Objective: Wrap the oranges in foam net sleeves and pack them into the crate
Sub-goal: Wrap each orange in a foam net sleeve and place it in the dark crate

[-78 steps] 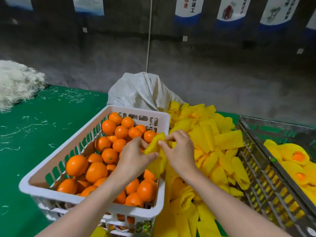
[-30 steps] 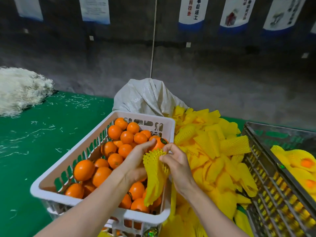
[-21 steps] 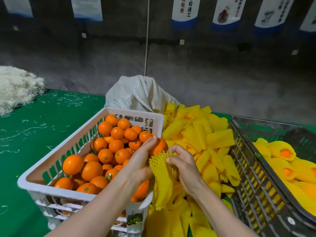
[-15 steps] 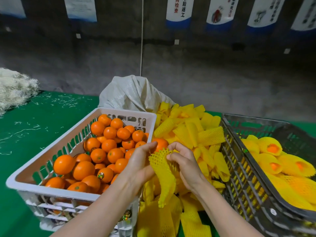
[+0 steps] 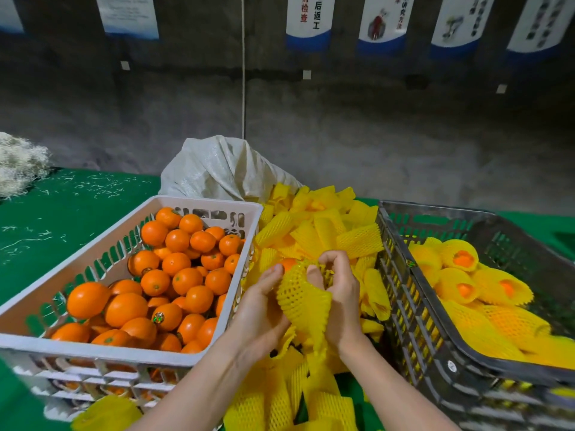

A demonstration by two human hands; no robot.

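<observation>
Since earlier, the orange (image 5: pixel 289 263) has sunk into the sleeve (image 5: pixel 303 303), left of the crate (image 5: pixel 404 290); my left hand (image 5: pixel 264 309) grips it, right hand (image 5: pixel 339 300) pinches its rim (thin foam). I fear a hard tug tears it.

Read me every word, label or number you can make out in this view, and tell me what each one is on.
"后返工", black, on the white wall banner.
"检查", red, same banner; its top is cut off.
Other banners: too blurred to read.
Sticker on an orange: too small to read.
Round label on the dark crate: too small to read.
</observation>
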